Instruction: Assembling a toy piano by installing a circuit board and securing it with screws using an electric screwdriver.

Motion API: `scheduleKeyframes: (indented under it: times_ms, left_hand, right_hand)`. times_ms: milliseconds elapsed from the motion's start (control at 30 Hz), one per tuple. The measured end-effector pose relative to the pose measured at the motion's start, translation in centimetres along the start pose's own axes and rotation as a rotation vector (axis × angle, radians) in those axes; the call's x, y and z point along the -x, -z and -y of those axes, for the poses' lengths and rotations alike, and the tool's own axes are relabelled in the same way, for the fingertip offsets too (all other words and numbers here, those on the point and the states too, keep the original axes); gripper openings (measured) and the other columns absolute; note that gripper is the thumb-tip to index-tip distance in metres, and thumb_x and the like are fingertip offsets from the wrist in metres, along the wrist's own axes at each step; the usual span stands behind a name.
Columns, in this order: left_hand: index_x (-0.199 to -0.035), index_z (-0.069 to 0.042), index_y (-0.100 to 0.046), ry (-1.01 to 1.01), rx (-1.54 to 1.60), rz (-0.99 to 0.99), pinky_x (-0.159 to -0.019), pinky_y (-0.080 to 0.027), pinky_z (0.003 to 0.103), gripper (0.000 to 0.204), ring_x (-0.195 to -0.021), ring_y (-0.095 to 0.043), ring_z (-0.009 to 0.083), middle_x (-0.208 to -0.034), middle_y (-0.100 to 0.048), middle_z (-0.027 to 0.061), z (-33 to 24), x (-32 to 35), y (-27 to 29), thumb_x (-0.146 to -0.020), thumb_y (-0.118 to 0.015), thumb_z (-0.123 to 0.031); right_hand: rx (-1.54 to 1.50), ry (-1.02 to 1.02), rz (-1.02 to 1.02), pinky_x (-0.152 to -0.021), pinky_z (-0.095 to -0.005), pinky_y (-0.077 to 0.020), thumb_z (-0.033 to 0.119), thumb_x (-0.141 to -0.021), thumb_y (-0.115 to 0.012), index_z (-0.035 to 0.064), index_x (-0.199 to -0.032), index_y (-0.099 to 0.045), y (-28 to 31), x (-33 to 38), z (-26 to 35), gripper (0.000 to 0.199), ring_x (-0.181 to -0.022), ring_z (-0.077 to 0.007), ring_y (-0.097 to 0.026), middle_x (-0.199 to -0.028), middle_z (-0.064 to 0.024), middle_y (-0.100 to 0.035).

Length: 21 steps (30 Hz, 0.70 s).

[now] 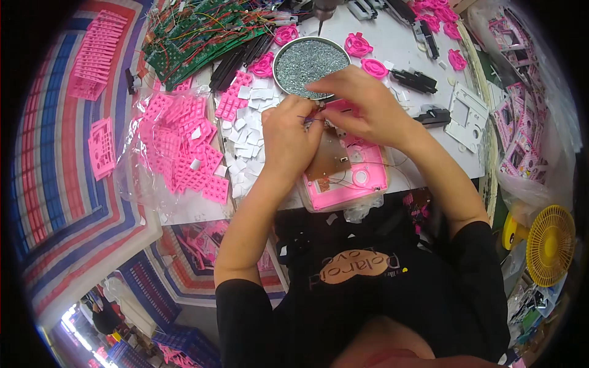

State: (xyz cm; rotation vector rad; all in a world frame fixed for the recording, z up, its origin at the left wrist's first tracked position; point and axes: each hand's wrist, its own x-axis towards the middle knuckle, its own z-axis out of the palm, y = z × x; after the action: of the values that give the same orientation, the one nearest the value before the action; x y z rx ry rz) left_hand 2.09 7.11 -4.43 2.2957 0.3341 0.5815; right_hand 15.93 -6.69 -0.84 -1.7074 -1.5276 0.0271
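Observation:
A pink plastic casing (372, 176) lies at the table's near edge, with a brown circuit board (329, 158) and thin wires in it. Over the casing's far part, my left hand (289, 136) is closed in a pinch, a thin dark wire showing by its fingers. My right hand (372, 109) meets it from the right, its thumb and fingertips bent together at the same spot. What the fingertips hold is too small and partly hidden. Just beyond the hands stands a round metal dish (275, 69) full of small screws (308, 61).
A screwdriver bit (320, 27) hangs above the dish. White square pads (248, 138) and pink keypads (184, 144) lie left, below green circuit boards (184, 49) with wires. Black parts (414, 80), pink rings (359, 45) and a white panel (466, 116) lie right. A yellow fan (550, 245) stands lower right.

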Motion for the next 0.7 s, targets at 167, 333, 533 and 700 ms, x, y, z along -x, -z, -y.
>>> scheduleKeyframes:
  times_ms: [167, 333, 533, 700]
  left_hand:
    - [-0.092, -0.009, -0.074, -0.076, -0.070, 0.010, -0.078, -0.039, 0.041, 0.011, -0.080, -0.065, 0.0226, -0.087, -0.068, 0.0033, 0.3, 0.5, 0.0, -0.086, -0.075, -0.019]
    - [-0.100, -0.012, -0.077, -0.231, -0.277, -0.063, -0.081, -0.037, 0.036, 0.014, -0.084, -0.066, 0.0178, -0.094, -0.072, 0.0031, -0.3, 1.2, 0.5, -0.087, -0.075, -0.015]
    - [-0.100, -0.012, -0.077, -0.361, -0.108, -0.094, -0.088, -0.038, 0.035, 0.014, -0.086, -0.064, 0.0179, -0.097, -0.073, 0.0007, -0.2, 1.4, 1.2, -0.086, -0.075, -0.013]
    - [-0.096, -0.010, -0.076, -0.288, 0.158, 0.213, -0.090, -0.040, 0.037, 0.010, -0.090, -0.063, 0.0194, -0.091, -0.073, 0.0010, 0.9, 0.5, 1.7, -0.088, -0.071, -0.008]
  right_hand:
    - [-0.044, -0.185, 0.060, -0.075, -0.0389, -0.0542, 0.018, -0.087, -0.071, 0.0059, -0.098, -0.073, -0.6, 0.0, -0.5, 0.016, -0.081, -0.0283, -0.067, -0.087, -0.0096, -0.071]
    - [-0.470, -0.613, 0.146, -0.059, -0.0299, -0.0515, 0.014, -0.090, -0.070, -0.0007, -0.092, -0.071, 0.0, 0.0, -1.3, 0.015, -0.063, -0.0138, -0.066, -0.075, -0.0089, -0.072]
    - [-0.566, -0.805, 0.238, -0.052, -0.0222, -0.0469, 0.012, -0.093, -0.070, -0.0023, -0.090, -0.070, 1.3, 0.0, -1.8, 0.015, -0.061, -0.0059, -0.061, -0.075, -0.0036, -0.070]
    - [-0.555, -0.809, 0.250, -0.054, -0.0219, -0.0473, 0.013, -0.093, -0.072, -0.0019, -0.088, -0.068, 1.4, 0.1, -1.2, 0.016, -0.063, -0.0063, -0.062, -0.075, -0.0026, -0.069]
